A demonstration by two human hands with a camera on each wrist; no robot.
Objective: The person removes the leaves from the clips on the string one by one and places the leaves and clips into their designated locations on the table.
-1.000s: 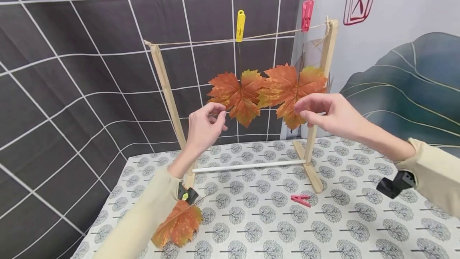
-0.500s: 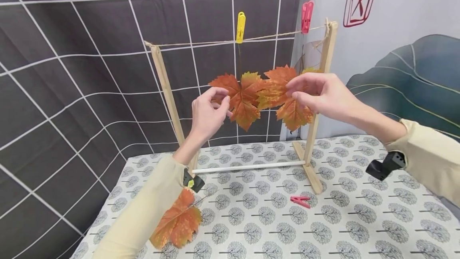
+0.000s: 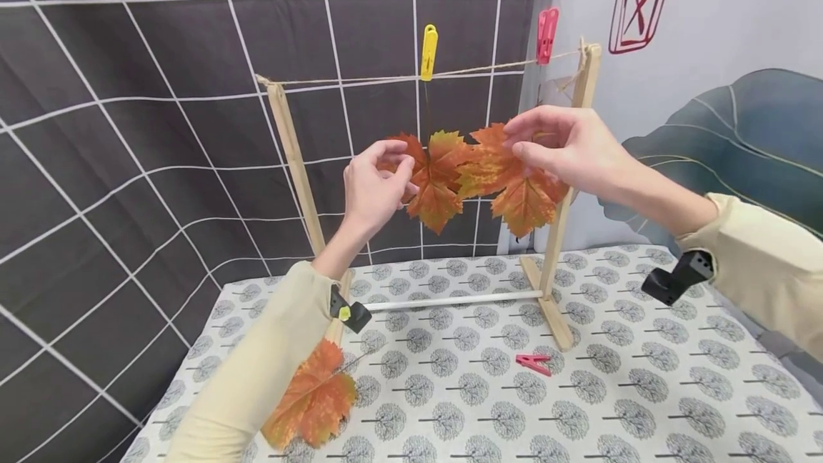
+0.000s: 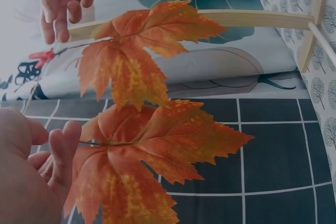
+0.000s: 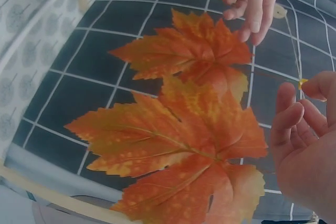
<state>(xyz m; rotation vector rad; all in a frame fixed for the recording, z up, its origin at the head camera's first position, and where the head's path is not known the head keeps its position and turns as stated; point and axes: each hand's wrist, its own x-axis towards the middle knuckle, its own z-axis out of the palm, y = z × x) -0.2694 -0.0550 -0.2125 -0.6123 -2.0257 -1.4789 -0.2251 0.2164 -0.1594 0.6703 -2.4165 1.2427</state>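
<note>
Two orange maple leaves hang by their stems from a twine line. A yellow clothespin stands over the left leaf, and a pink clothespin over the right leaf. My left hand is in front of the left leaf's edge, fingers loosely bent, nothing between them. In front of the right leaf's upper part is my right hand, thumb and fingers apart and holding nothing. The right wrist view shows a gap between the right hand and the nearer leaf.
The line runs between two wooden posts, joined low down by a white rod. A third maple leaf lies on the tree-print tablecloth, partly behind the left sleeve. Another pink clothespin lies at front right. Dark grid cloth hangs behind.
Both hands have risen in front of the hanging leaves, and the right hand has also moved left. The leaves and clothespins keep their places.
</note>
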